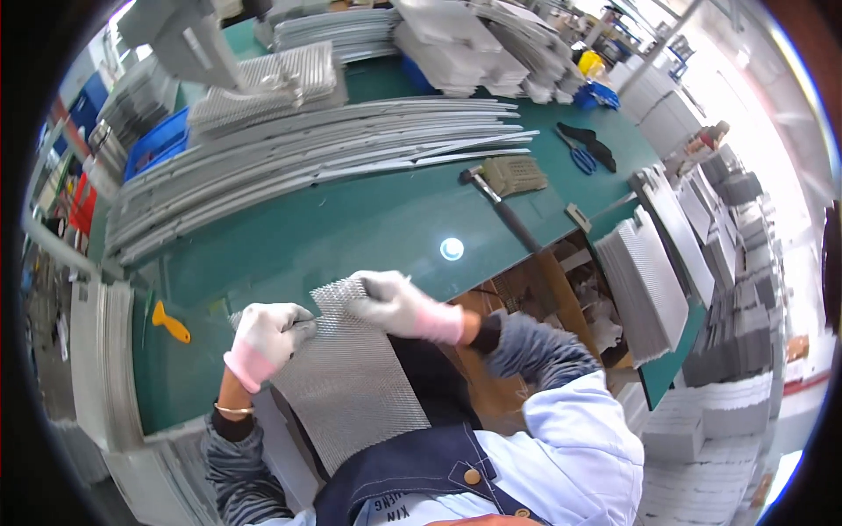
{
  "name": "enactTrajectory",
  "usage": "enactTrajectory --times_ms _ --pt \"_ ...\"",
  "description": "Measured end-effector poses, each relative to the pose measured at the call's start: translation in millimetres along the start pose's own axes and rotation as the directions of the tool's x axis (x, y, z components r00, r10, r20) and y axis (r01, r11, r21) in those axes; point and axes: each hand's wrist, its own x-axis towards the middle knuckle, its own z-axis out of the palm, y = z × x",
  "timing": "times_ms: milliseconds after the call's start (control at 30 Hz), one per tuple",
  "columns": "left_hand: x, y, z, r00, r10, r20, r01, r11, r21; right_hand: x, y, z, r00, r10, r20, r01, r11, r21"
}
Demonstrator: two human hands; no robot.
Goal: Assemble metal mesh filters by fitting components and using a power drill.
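Observation:
A silver metal mesh sheet hangs from the table's near edge toward my lap, its top end raised between my two hands. My left hand, in a white glove with a pink cuff, is closed on the sheet's upper left edge. Gloved alike, my right hand grips the top end near its right corner, fingers bent around the mesh. The top of the sheet looks creased between the hands. A yellow-orange handled tool lies on the green table, left of my left hand.
Long grey metal strips lie across the table's far side. A hammer rests beside a tan-green block; blue-handled scissors lie farther right. Stacked mesh panels stand at right, pale sheets at left. A blue bin is far left.

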Motion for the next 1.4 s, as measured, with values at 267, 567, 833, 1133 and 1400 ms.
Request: enactTrajectory --times_ms 267,567,833,1133,1400 --pt "54.9 -50.4 50.6 0.989 0.138 -0.062 -0.101 0.906 0.41 50.6 87.5 -284.7 0.802 0.067 -0.594 -0.597 0.144 -0.79" --pt "37.0 -72.2 51.1 0.972 0.171 -0.163 -0.097 0.918 0.384 64.0 95.6 -271.2 0.869 0.209 -0.448 -0.488 0.214 -0.846" --pt "18.5 -66.2 61.8 0.977 0.141 -0.162 -0.072 0.925 0.373 95.6 2.6 -127.9 0.971 -0.168 -0.172 -0.006 0.697 -0.717" --pt "16.4 -58.5 54.9 0.984 0.165 -0.06 -0.105 0.828 0.551 146.4 26.2 18.2 0.779 0.29 0.556 0.07 0.841 -0.537" --pt "22.8 -69.9 47.7 0.992 0.126 0.026 -0.12 0.833 0.54 155.9 32.2 23.8 0.802 0.203 0.562 0.153 0.839 -0.522"
